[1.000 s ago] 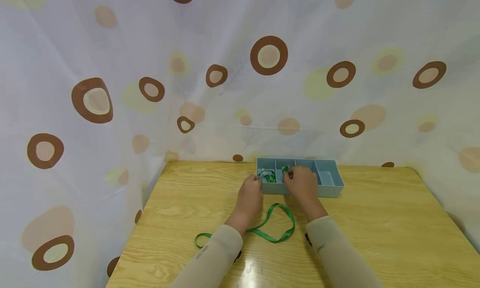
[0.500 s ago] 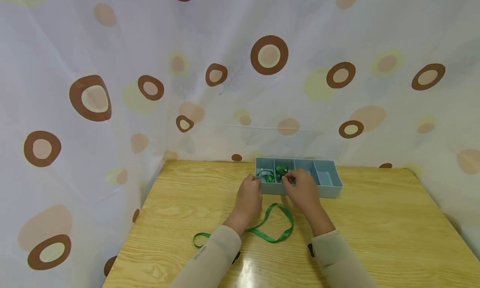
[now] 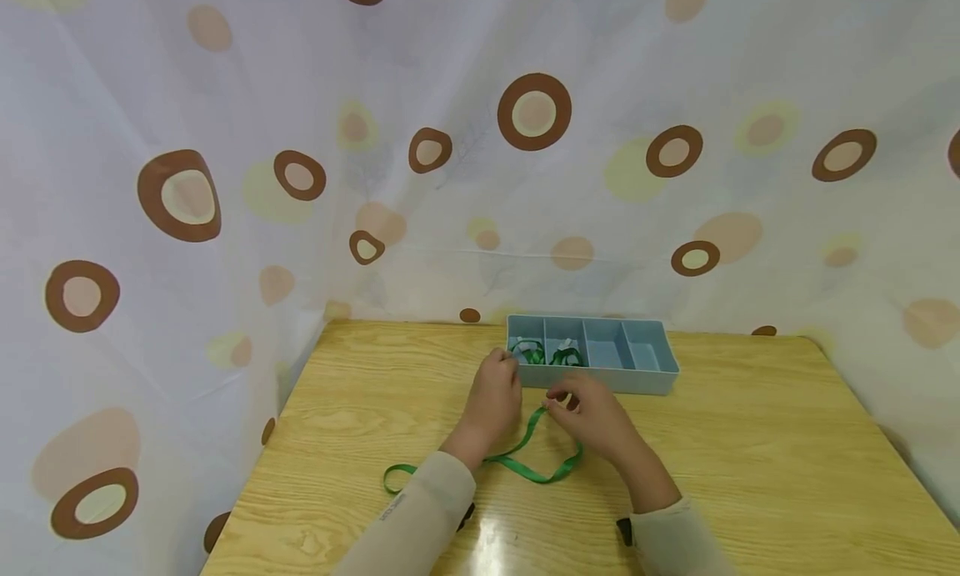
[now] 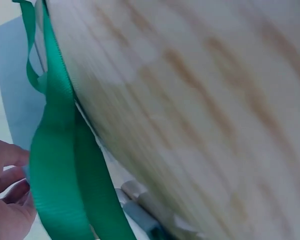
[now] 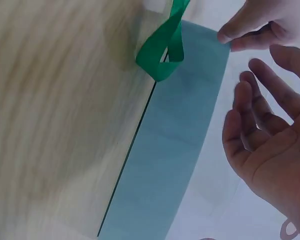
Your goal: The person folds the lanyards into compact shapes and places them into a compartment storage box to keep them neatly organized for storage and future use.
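A pale blue divided box [image 3: 600, 379] stands at the back of the table. My left hand [image 3: 491, 397] pinches its front left corner, as the right wrist view also shows, where that hand [image 5: 270, 25] grips the box edge. A long green ribbon [image 3: 534, 476] lies looped on the table in front of the box, partly hidden by my left arm. My right hand [image 3: 592, 413] hovers just before the box, fingertips by the top of the ribbon loop. In the right wrist view, the right hand's fingers [image 5: 265, 107] are loosely bent and hold nothing.
Bunched green ribbon [image 3: 529, 353] with a whitish bit sits in the leftmost compartment, and a similar green bundle [image 3: 567, 356] in the one beside it. A spotted curtain [image 3: 450, 251] hangs behind the wooden table [image 3: 750, 443].
My right hand has let go of the green bundle in the second compartment and drawn back out toward the loop. The left hand stays at the box corner.
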The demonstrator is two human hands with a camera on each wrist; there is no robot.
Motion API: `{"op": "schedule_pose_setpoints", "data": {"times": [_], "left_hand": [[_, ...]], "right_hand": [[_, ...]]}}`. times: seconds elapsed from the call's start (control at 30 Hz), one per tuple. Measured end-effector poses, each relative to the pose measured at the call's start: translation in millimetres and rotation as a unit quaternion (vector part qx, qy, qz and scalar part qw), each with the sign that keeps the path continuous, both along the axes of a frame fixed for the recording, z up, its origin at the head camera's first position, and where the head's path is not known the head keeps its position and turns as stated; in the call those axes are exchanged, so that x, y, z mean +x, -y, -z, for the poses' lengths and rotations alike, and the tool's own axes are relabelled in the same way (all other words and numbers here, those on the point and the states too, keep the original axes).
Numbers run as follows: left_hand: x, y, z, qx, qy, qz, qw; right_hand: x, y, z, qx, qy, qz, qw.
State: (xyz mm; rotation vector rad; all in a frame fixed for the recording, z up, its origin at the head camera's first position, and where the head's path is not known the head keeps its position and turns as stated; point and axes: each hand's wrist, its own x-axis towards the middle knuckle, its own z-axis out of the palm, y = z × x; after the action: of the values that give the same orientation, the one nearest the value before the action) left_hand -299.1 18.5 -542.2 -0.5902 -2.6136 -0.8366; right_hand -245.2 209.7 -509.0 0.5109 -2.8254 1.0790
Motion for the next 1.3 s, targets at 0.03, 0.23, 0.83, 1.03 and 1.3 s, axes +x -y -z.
{"op": "schedule_pose_setpoints", "data": {"times": [0.03,0.23,0.83,1.03,1.3], "left_hand": [[-0.5,0.4,0.2,0.002,0.002,0.003,1.0],[3.9,4.8,-9.2,-0.007,0.056,0.02,0.9982],[51.3,19.6,-23.3,-0.066,0.211,0.055,0.9738],[65.9,24.3,-24.4,-0.107,0.246,0.068,0.961],[71.1,27.8,-16.1,-0.116,0.253,0.067,0.9581]], "right_hand": [[2.2,0.9,0.5,0.004,0.009,-0.011,1.0],[9.6,2.8,7.8,0.016,0.028,-0.03,0.999],[3.3,-3.2,16.4,0.122,0.084,0.049,0.988],[1.5,-3.4,18.9,0.116,0.11,0.047,0.986],[3.8,-3.2,10.9,0.017,0.092,0.002,0.996]]}}
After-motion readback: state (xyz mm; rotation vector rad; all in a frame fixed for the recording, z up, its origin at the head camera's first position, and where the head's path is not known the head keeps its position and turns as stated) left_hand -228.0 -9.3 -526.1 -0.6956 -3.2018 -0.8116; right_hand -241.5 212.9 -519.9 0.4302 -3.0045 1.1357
